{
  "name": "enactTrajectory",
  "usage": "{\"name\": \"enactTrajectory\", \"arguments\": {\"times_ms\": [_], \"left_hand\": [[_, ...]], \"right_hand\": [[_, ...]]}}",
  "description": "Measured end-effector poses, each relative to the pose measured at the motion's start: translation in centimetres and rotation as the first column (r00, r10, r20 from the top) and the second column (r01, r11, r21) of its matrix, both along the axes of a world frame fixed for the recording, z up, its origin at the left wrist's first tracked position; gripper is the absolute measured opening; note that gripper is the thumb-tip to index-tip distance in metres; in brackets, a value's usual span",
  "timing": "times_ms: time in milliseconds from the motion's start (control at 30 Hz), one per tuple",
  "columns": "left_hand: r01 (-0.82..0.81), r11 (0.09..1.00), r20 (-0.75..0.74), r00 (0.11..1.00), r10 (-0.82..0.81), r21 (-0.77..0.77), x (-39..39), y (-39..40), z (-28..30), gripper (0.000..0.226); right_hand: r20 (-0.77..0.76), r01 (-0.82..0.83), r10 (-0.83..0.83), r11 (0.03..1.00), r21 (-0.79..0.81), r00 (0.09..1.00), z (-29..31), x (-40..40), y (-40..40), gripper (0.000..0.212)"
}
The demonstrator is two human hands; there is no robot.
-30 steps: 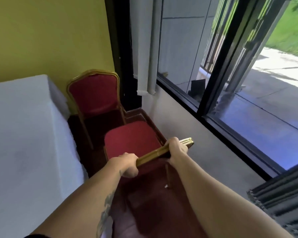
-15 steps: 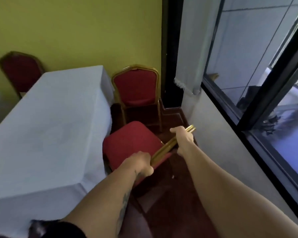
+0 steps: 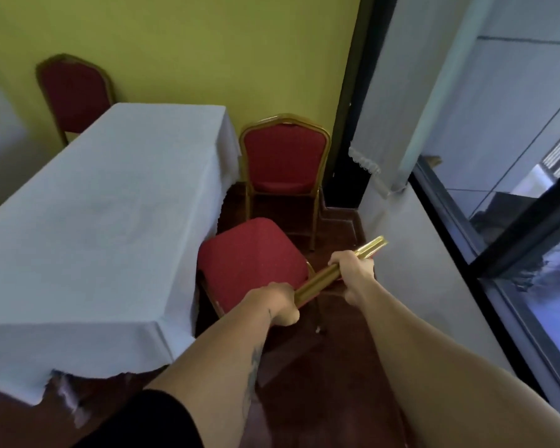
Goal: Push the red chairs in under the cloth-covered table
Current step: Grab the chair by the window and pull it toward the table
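A red chair (image 3: 251,260) with a gold frame stands just right of the table's long side, its seat facing the white cloth-covered table (image 3: 104,221). Its front left corner touches the hanging cloth. My left hand (image 3: 277,303) and my right hand (image 3: 353,270) both grip the gold top rail of its backrest. A second red chair (image 3: 283,156) stands by the table's far right corner, against the yellow wall, facing me. A third red chair (image 3: 73,92) stands at the far left, partly hidden behind the table.
A grey low wall (image 3: 411,253) under a large window (image 3: 514,156) runs close along the right. A dark door frame (image 3: 349,108) fills the corner. The dark red floor (image 3: 320,383) forms a narrow aisle between table and wall.
The view has swung left, bringing the whole table and the far left chair into sight. The held chair has turned with its seat towards the table and moved closer to the cloth.
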State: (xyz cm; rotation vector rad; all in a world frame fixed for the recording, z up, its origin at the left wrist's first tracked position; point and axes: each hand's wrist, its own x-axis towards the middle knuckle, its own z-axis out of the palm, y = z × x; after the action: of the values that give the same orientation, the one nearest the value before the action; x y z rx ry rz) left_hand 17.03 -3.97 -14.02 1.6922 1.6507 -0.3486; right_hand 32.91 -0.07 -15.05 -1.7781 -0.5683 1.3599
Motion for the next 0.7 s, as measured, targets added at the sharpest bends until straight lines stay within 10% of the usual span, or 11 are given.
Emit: {"name": "enactTrajectory", "arguments": {"times_ms": [700], "left_hand": [[-0.299, 0.954, -0.139, 0.944, 0.298, 0.010, 9.6, 5.6, 1.9, 0.050]], "right_hand": [[-0.051, -0.491, 0.490, 0.871, -0.009, 0.870, 1.1, 5.3, 12.2, 0.065]]}}
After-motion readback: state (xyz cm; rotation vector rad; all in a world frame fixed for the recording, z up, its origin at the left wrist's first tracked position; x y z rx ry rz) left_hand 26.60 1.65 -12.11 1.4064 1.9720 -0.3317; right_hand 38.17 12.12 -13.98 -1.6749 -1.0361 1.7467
